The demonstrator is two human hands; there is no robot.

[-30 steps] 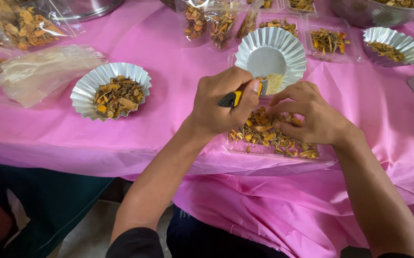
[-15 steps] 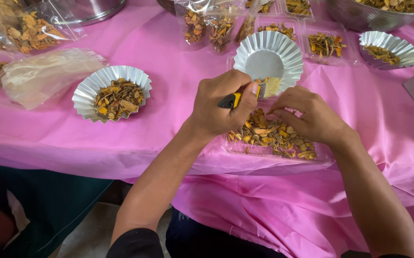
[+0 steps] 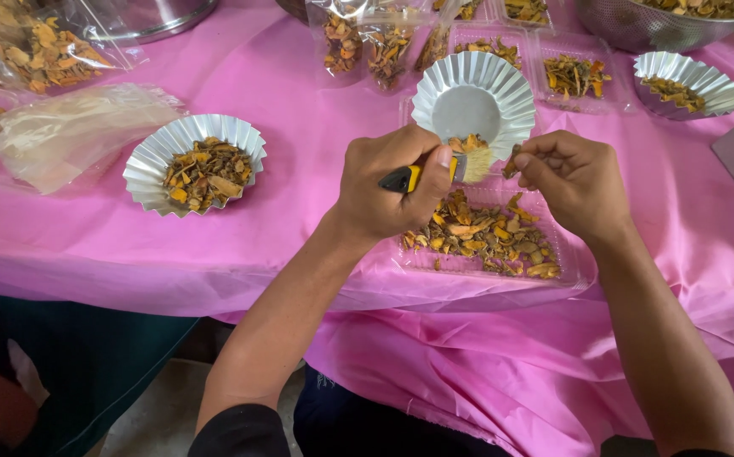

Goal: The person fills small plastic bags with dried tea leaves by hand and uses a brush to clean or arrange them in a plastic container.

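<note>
two hands above clear tray (image 3: 574, 269), left hand (image 3: 388, 190) gripping brush (image 3: 447, 167), right hand (image 3: 574, 182) pinching chip (image 3: 511, 161)

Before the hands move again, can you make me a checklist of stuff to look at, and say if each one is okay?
1. Left hand grips the brush firmly: ok, fingers wrapped round the black and yellow handle.
2. Right hand has a dried piece pinched: ok, held at the fingertips, raised above the tray.
3. Bristles and piece meet: cannot tell, they are close beside each other.
4. Clear tray sits fully on the pink table: ok, though near the front edge.
5. Foil cup behind the brush has room: ok, it is nearly bare, with a little at its near rim.
6. Full foil cup stands out of the way: ok.
</note>
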